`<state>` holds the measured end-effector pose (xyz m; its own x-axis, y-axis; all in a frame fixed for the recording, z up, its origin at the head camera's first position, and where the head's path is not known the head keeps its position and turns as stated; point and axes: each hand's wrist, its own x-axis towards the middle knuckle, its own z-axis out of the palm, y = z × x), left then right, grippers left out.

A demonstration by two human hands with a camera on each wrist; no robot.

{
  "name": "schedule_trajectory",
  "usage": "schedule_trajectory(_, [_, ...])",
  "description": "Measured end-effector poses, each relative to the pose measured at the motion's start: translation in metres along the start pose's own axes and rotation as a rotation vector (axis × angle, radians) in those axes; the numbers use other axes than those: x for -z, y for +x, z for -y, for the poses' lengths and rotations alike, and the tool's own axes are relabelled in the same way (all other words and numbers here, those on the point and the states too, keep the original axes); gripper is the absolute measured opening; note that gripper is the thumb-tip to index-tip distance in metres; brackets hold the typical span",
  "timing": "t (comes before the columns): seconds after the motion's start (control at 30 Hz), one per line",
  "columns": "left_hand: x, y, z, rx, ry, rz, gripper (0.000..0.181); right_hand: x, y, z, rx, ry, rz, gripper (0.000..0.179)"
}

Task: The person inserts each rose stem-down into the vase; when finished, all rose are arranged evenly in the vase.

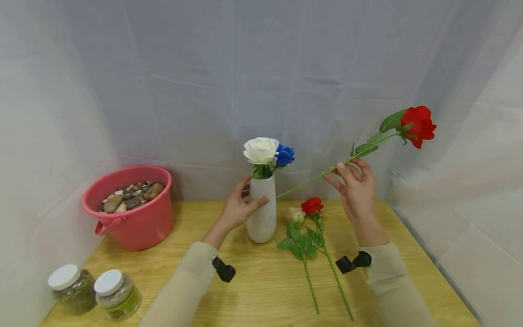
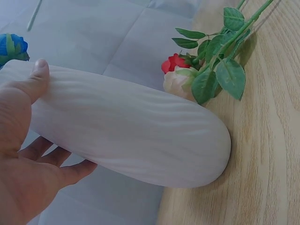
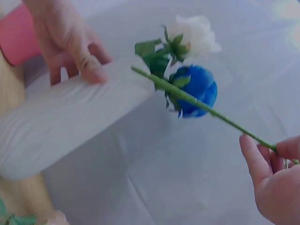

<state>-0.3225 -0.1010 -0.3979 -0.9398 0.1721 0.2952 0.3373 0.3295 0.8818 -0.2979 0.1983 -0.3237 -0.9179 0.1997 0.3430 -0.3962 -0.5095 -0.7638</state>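
Note:
A white ridged vase point(image 1: 261, 218) stands on the wooden table, and my left hand point(image 1: 242, 204) grips it around its upper part, thumb across the front. Out of its mouth rise a white rose point(image 1: 261, 151) and a blue rose point(image 1: 284, 156). My right hand point(image 1: 356, 184) pinches the green stem of a red rose point(image 1: 418, 126) between thumb and fingers. That stem slants, bloom up to the right, its bare lower end point(image 3: 140, 71) close beside the vase in the head view. In the left wrist view the vase's base point(image 2: 220, 145) meets the tabletop.
Right of the vase lie a cream rose point(image 1: 296, 215) and another red rose point(image 1: 312, 205), stems toward me. A pink bucket point(image 1: 143, 227) of stones stands at the left. Two white-lidded jars point(image 1: 75, 293) sit at the front left. Pale sheeting point(image 1: 204, 91) encloses the table.

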Motion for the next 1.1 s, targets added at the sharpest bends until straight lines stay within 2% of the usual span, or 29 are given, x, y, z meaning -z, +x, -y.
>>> schedule_trajectory(0.13, [0.0, 0.0, -0.001, 0.001, -0.001, 0.004, 0.087, -0.013, 0.0, 0.0, 0.04, 0.025, -0.073, 0.02])
schedule_trajectory(0.27, [0.001, 0.001, -0.002, -0.001, -0.005, 0.005, 0.087, -0.022, 0.001, 0.0, 0.061, 0.018, -0.111, 0.017])
schedule_trajectory(0.57, [0.002, 0.002, -0.003, -0.014, -0.016, 0.01, 0.085, -0.037, 0.004, 0.002, 0.127, 0.121, -0.199, 0.016])
schedule_trajectory(0.7, [0.002, 0.002, -0.002, -0.02, -0.019, 0.011, 0.086, -0.043, 0.004, 0.001, 0.153, 0.088, -0.183, 0.017])
schedule_trajectory(0.9, [0.002, 0.002, 0.0, -0.017, -0.013, 0.008, 0.087, -0.053, 0.001, -0.005, 0.179, -0.024, -0.136, 0.018])
schedule_trajectory(1.1, [0.002, 0.001, -0.001, 0.003, -0.014, 0.008, 0.087, -0.068, -0.001, -0.012, 0.199, -0.113, -0.061, 0.021])
